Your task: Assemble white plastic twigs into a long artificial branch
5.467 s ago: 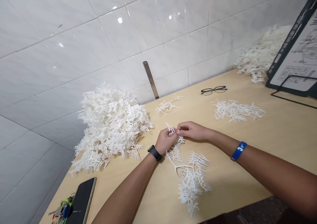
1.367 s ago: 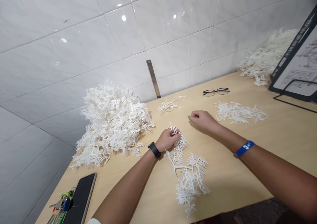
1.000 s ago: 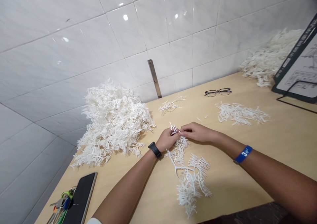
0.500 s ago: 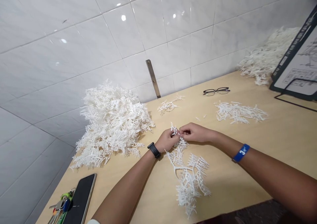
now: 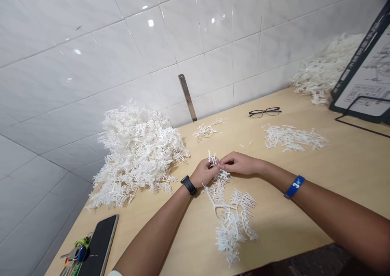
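My left hand [image 5: 206,172], with a black watch [image 5: 189,185] at its wrist, is closed on a white branched plastic piece [image 5: 212,157] whose thin prongs stick up above the fingers. Pressed against it from the right, my right hand [image 5: 239,163] pinches at the same piece with thumb and forefinger; the exact spot between the fingertips is hidden. A blue band [image 5: 295,186] circles my right forearm. Below both hands, more white branched pieces [image 5: 234,217] lie on the wooden table [image 5: 274,243], and I cannot tell whether they join the held one.
A tall heap of white branched pieces [image 5: 140,154] stands at left. Small white bits [image 5: 294,138] lie at right, near eyeglasses [image 5: 265,112]. A phone [image 5: 100,243] and keys [image 5: 73,253] rest front left. Beside a dark-framed board [image 5: 362,81] is another white pile [image 5: 326,70].
The whole view has shifted very slightly. Both hands stay together on the white piece, with hardly any movement of the fingers.
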### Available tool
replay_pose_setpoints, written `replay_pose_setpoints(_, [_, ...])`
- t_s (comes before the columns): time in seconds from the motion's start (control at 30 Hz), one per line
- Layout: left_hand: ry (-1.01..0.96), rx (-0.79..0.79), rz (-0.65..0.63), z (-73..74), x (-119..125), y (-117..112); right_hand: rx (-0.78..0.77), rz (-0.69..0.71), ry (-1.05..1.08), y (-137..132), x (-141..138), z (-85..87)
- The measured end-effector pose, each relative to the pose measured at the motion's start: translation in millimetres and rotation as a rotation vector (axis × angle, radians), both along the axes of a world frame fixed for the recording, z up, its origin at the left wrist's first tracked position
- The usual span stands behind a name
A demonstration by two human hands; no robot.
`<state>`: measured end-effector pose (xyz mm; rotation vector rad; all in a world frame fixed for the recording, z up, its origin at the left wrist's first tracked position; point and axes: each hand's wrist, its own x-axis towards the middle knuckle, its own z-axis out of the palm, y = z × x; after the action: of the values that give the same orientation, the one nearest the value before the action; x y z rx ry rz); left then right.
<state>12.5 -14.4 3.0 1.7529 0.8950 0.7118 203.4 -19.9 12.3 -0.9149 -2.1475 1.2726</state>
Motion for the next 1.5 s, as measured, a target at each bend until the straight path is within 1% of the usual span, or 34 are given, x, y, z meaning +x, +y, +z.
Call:
replay_pose_setpoints(0.17, [-0.025, -0.012, -0.016, 1.6, -0.6, 1.7, -0.06, 0.015, 0.062, 1.9, -2.0, -2.9])
replay_pose_setpoints(0.33, [-0.072, -0.055, -0.068, 3.8, -1.7, 1.8, -0.126, 0.013, 0.135, 3.1, -5.1, -4.2])
replay_pose_setpoints(0.47, [-0.078, -0.074, -0.064, 3.4, -2.5, 2.3, -0.18, 0.012, 0.175, 3.2, -7.4, -6.5])
replay_pose_setpoints(0.53, [-0.085, -0.079, -0.045, 2.6, -2.2, 2.7, -0.16, -0.017, 0.167, 3.4, -8.0, -7.1])
replay_pose_setpoints(0.63, [-0.087, -0.076, 0.024, 1.0, -0.6, 2.6, -0.043, -0.097, 0.122, 4.0, -7.5, -6.8])
replay_pose_setpoints(0.7, [-0.06, -0.038, 0.045, -0.5, 0.4, 2.1, 0.007, -0.126, 0.095, 4.5, -6.3, -6.3])
replay_pose_setpoints(0.77, [-0.022, 0.019, 0.041, -2.0, 0.7, 2.0, 0.004, -0.121, 0.093, 4.8, -4.9, -5.9])
replay_pose_setpoints(0.87, [-0.002, 0.048, 0.02, -3.4, -0.6, 3.0, -0.045, -0.099, 0.122, 5.0, -3.9, -5.8])
replay_pose_setpoints(1.13, [-0.202, -0.147, -0.098, -0.1, -4.6, 3.5, -0.268, -0.021, 0.273, 5.2, -9.0, -11.6])
replay_pose_setpoints(1.23, [-0.218, -0.218, -0.137, -0.7, -4.1, -1.3, -0.351, -0.02, 0.348, 7.9, -6.5, -12.9])
replay_pose_setpoints(1.3, [-0.193, -0.26, -0.164, -2.3, -3.1, -4.2, -0.362, -0.077, 0.372, 11.6, -2.0, -12.7])
replay_pose_setpoints(1.37, [-0.184, -0.3, -0.135, -4.5, -1.6, -5.2, -0.285, -0.194, 0.331, 15.8, 3.6, -11.4])
replay_pose_setpoints(1.43, [-0.224, -0.337, -0.027, -6.4, 0.2, -4.1, -0.108, -0.376, 0.2, 19.1, 10.0, -8.5])
replay_pose_setpoints(1.5, [-0.25, -0.343, 0.074, -6.7, 1.8, -2.3, 0.076, -0.587, -0.019, 20.6, 16.9, -3.7])
